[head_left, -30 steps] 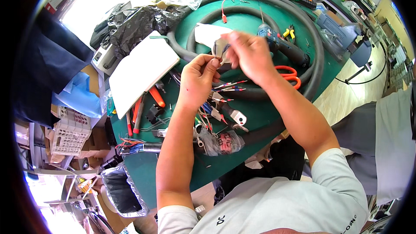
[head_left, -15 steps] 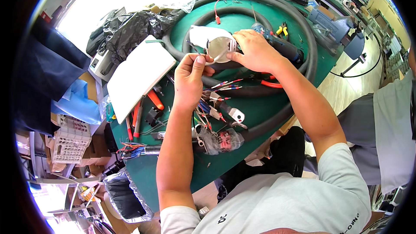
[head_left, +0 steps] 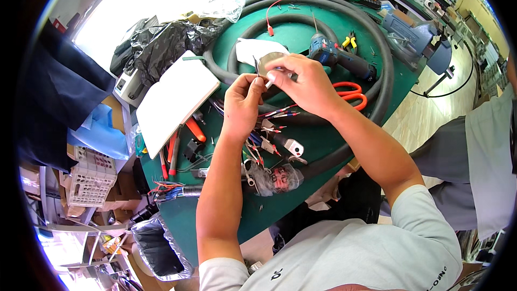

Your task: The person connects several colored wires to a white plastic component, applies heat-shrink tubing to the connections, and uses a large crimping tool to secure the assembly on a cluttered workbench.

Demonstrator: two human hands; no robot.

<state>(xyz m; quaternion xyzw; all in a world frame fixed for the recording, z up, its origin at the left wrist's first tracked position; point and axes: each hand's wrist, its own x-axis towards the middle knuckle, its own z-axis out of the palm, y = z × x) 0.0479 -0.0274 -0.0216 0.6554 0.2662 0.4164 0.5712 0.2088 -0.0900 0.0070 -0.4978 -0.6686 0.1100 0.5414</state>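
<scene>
My left hand [head_left: 242,103] is closed in a pinch on a thin dark wire-like piece [head_left: 256,64] that sticks up past the fingertips. Close beside it, my right hand [head_left: 303,82] has thumb and fingers closed on a small pale strip [head_left: 270,82], whose kind I cannot make out. Behind the fingers is a round greyish-tan thing [head_left: 269,60], partly hidden by my right hand. White sheet material [head_left: 250,51] lies against it. Below my hands, several wires with red and blue ends [head_left: 283,112] fan out from a thick black cable.
The thick black cable [head_left: 385,48] loops around the green table [head_left: 186,210]. A blue drill [head_left: 336,56], orange-handled scissors [head_left: 353,96] and yellow pliers [head_left: 350,40] lie right. An open notebook [head_left: 175,99] is left, a vise [head_left: 420,35] far right. Another person [head_left: 490,161] stands right.
My right hand has shifted down off the round thing and its fingers have closed near my left fingertips. The drill and the orange scissor handles show more fully now.
</scene>
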